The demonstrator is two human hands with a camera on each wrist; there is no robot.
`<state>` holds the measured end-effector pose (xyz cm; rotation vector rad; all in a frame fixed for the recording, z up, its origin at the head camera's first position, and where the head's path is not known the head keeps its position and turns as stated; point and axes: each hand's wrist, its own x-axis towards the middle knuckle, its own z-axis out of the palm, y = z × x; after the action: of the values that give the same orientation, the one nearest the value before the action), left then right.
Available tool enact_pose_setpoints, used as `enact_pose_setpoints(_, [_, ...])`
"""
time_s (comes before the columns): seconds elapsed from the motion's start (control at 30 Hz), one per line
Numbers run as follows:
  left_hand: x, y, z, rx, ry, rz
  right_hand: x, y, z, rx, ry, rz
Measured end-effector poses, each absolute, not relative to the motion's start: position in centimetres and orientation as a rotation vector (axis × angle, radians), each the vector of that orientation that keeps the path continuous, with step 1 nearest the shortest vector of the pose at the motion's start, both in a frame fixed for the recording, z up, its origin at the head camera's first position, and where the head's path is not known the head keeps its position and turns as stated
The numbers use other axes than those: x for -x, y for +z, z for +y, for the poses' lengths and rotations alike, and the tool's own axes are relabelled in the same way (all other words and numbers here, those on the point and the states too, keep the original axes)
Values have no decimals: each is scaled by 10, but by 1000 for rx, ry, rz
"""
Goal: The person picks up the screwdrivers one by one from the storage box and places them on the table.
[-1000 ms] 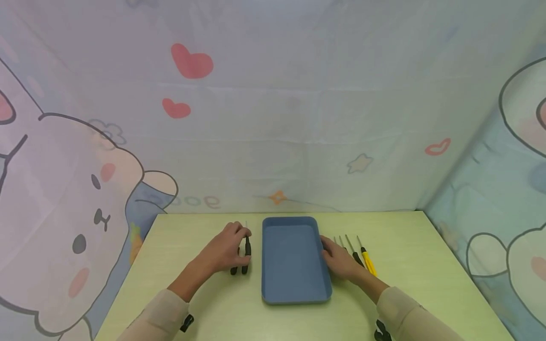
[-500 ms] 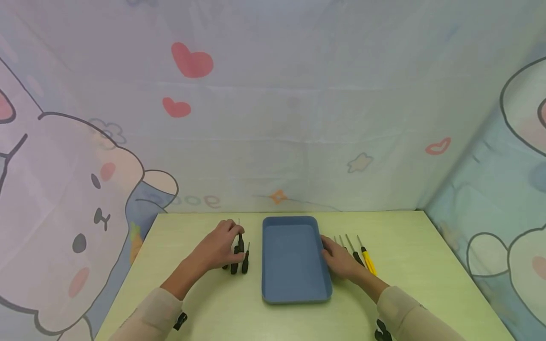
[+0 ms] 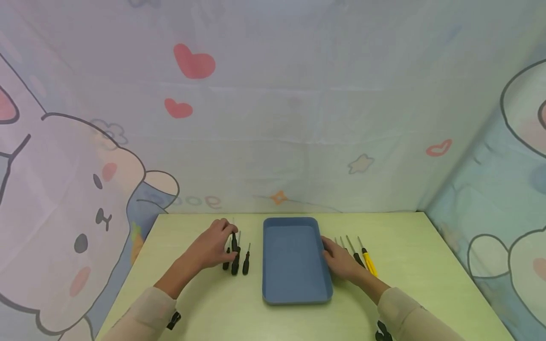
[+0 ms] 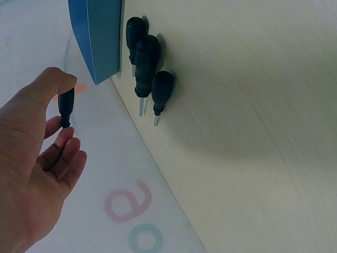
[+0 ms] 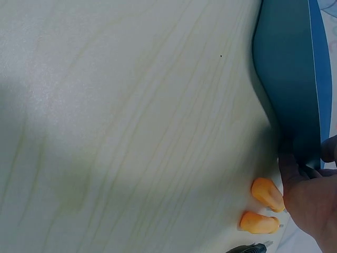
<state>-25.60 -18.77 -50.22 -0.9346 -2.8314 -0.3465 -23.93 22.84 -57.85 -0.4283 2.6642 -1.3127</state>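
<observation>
My left hand (image 3: pixel 213 246) pinches a black-handled screwdriver (image 4: pixel 66 108) between thumb and fingertips, its thin shaft pointing toward the back wall. The held screwdriver is raised off the table and overlaps the others in the head view. Beneath it several black screwdrivers (image 4: pixel 162 89) lie side by side on the table, left of a shallow blue tray (image 3: pixel 294 265). My right hand (image 3: pixel 339 260) grips the tray's right side, thumb at the rim and fingers against the outer wall. In the right wrist view part of this hand (image 5: pixel 310 203) runs out of frame.
Right of the tray lie a yellow-handled screwdriver (image 3: pixel 368 263), a black one (image 3: pixel 358 259) and further thin shafts partly behind the right hand. Two orange handles (image 5: pixel 267 193) show near that hand. A patterned cloth wall (image 3: pixel 298 118) rises along the table's back edge.
My left hand has moved left with the screwdriver, away from the tray, uncovering screwdrivers on the table. The right hand and the tray have stayed in place.
</observation>
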Motion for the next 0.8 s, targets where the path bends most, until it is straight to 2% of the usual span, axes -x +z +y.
enact_pose_setpoints(0.8, [262,-521,-216,900,-322,-2891,237,-579,229,376,-1325,2657])
